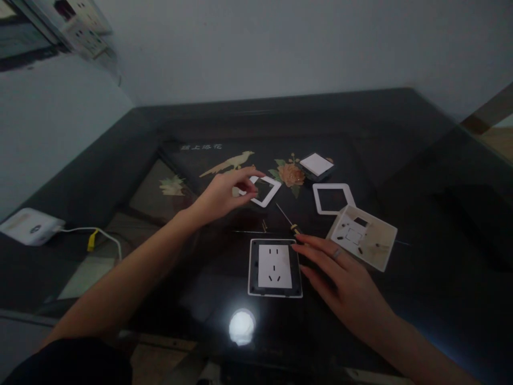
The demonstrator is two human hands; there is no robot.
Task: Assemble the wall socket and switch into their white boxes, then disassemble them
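My left hand [224, 193] reaches over the dark glass table [420, 176] and pinches the near edge of a white square frame [265, 191]. My right hand [340, 275] lies flat with fingers stretched out, its fingertips touching the right side of a wall socket [274, 267] with a white face in a dark surround. A thin screwdriver [286, 218] lies just beyond that hand's fingertips. A second white frame [334, 198] lies to the right, and an upturned socket backplate [364, 236] sits beside my right hand.
A white-faced switch module [316, 165] rests at the back by a flower inlay [291, 174]. A white box [30, 226] with a cable sits at the far left. A ceiling light's glare [242, 326] shows on the glass near me.
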